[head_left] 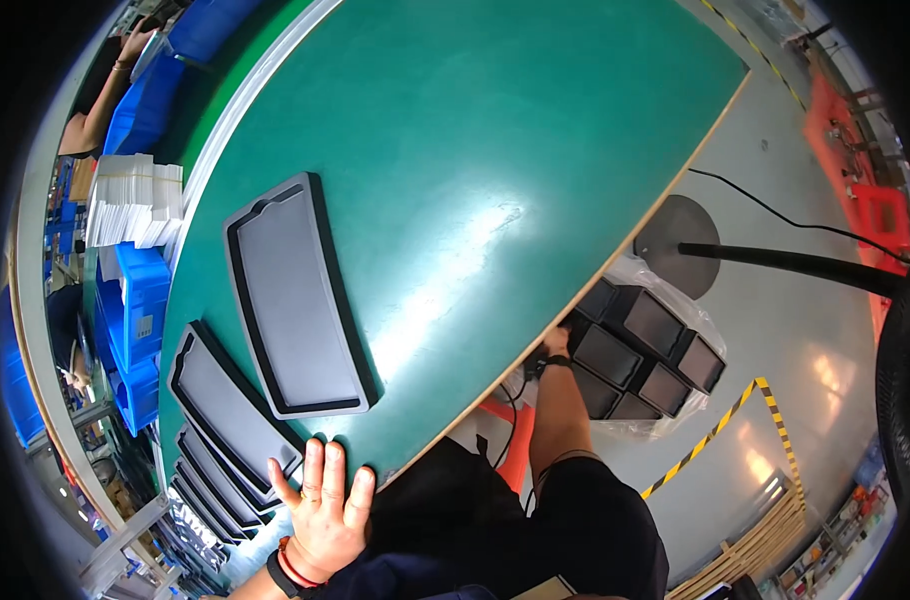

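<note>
My left hand (pixel 327 512) lies on the near edge of the green table with its fingers stretched out and apart, holding nothing. Just beyond its fingertips is a dark grey shallow tray (pixel 237 400), leaning on a row of similar trays (pixel 215 490). Another such tray (pixel 300 295) lies alone on the tabletop, its raised rim facing up. Below the table edge on the right, my right hand (pixel 557 342) reaches beside several black open boxes (pixel 609 358) grouped in clear plastic. Its fingers are mostly hidden there, so I cannot see whether they grip anything.
The green table (pixel 495 120) has a pale wooden edge. Blue bins (pixel 140 300) and a stack of white sheets (pixel 135 200) line the left side, where other people's arms show. A black stand with a round base (pixel 675 245) and yellow-black floor tape (pixel 715 440) are on the right.
</note>
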A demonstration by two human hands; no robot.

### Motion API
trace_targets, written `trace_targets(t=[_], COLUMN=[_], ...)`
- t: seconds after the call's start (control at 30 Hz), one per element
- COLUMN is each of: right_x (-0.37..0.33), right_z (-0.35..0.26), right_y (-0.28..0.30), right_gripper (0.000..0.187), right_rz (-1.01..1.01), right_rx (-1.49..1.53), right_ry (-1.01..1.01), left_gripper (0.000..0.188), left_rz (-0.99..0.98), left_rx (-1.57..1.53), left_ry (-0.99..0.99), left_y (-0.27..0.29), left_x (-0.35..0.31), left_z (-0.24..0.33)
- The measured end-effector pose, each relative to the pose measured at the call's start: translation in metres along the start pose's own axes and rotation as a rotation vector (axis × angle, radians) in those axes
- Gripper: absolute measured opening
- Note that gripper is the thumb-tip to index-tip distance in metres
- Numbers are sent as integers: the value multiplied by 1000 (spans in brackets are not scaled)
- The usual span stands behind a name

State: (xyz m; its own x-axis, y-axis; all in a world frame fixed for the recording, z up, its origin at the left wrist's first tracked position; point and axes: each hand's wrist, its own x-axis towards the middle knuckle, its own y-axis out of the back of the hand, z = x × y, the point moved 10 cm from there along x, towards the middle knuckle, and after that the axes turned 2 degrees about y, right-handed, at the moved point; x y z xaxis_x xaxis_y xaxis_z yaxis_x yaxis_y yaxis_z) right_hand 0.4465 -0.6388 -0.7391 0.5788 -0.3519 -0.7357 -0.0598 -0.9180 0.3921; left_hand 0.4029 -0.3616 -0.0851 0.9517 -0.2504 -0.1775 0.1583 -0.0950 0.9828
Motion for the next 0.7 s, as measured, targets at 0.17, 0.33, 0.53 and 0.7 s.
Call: trace_targets(t=[0.17, 0.33, 0.53, 0.7], right_x=[58, 7, -29, -32], right_z=[28, 32, -15, -38], right_y=[11, -54, -2, -1], right_gripper=[52, 52, 66, 68], right_rz=[-136, -395, -19, -41], right_rx=[157, 154, 180, 168], right_ry=[-62, -345, -322, -283], left_gripper=[50, 48, 46, 45], left_rz=[43, -25, -14, -3], left_rx=[-43, 30, -1, -7], left_ry=[-24, 22, 12, 24], left_y=[3, 3, 2, 1], left_x=[0, -6, 3, 0], left_z=[3, -1, 0, -1])
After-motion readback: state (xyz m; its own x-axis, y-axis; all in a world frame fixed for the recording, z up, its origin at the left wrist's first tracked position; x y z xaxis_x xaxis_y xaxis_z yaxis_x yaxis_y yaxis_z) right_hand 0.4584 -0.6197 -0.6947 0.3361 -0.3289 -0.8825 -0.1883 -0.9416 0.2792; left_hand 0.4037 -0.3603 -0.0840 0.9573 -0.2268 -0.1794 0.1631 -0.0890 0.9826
